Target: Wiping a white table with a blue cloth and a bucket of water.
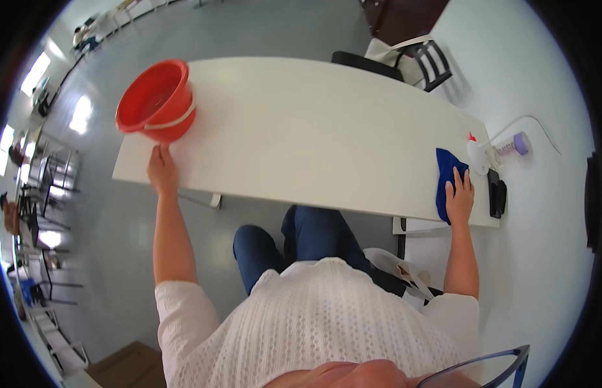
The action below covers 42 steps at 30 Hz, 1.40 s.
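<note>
At the far left corner of the white table (301,131) is a red plastic bucket (153,104) with a pale handle. Its mouth tilts toward the left in this view. My left hand (163,169) is curled just below the bucket's base, its fingertips at or against it; whether they grip the base is hard to tell. At the right end of the table a dark blue cloth (444,167) lies crumpled. My right hand (460,196) rests palm down on this cloth with its fingers apart.
Beside the cloth stand a white squeeze bottle (478,155) with a red tip and a clear bottle with a purple lid (521,143). A black object (496,194) lies near the wall. Beyond the table is a black chair (429,63) with a bag. Other people sit far left.
</note>
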Each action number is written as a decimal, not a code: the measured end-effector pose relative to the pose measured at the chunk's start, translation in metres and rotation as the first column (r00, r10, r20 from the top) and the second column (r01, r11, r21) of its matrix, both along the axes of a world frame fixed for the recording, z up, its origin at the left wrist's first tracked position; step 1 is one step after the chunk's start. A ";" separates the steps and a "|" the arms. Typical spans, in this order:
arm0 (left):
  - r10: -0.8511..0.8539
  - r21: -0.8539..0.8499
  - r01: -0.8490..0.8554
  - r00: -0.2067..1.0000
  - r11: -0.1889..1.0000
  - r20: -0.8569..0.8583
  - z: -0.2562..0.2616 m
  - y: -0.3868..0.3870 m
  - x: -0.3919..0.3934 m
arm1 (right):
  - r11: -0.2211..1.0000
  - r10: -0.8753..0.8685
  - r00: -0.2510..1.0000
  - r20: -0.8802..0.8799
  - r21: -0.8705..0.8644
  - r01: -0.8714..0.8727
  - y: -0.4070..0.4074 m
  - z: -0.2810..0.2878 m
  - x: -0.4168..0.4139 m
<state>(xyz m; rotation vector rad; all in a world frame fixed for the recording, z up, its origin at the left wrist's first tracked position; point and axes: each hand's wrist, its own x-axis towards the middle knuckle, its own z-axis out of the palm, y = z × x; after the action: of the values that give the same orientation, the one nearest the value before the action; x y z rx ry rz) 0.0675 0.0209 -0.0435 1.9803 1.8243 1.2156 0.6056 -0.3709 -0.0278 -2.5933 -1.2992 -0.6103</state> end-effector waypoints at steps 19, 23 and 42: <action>0.056 0.111 -0.049 0.997 0.993 -0.062 0.007 -0.006 0.001 | 0.508 0.854 0.494 -0.165 0.057 -0.859 0.279 0.007 -0.370; 0.041 0.060 -0.037 0.997 0.998 -0.060 0.007 -0.003 -0.001 | 0.605 0.782 0.586 -0.212 0.032 -0.796 0.290 0.008 -0.340; 0.037 0.038 -0.036 0.998 0.999 -0.043 0.012 -0.012 0.007 | 0.934 -0.348 0.936 -0.055 -0.103 0.342 -0.037 0.000 -0.001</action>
<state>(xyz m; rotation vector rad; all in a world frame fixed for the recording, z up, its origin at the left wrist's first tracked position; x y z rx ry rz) 0.0742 0.0090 -0.0313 2.0172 1.8801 1.2342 0.6047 -0.4075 -0.0281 -2.9179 -0.8718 -0.5107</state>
